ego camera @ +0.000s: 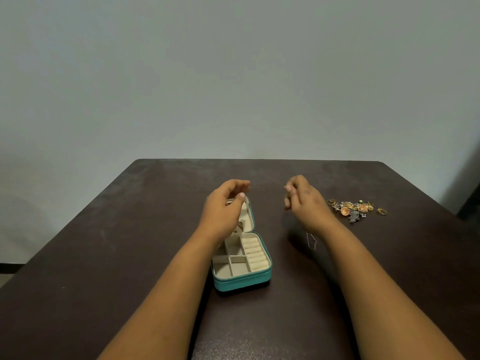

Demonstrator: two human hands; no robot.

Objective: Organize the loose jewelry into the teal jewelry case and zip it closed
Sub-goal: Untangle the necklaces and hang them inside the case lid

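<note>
Mid-table, open teal case [242,280], hands raised, jewelry pile [355,208] right

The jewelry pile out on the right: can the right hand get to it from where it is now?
Probably yes. The jewelry pile lies in the open on the table, just beyond the right hand, with nothing between them. That hand seems to pinch a thin chain, though.

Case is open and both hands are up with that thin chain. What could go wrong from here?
1. The thin chain hangs from the right hand beside the teal case, so it may snag or tangle on lowering.
2. The left hand hovers by the upright lid and might knock it.
3. The loose jewelry pile sits near the right forearm, easily scattered.
</note>
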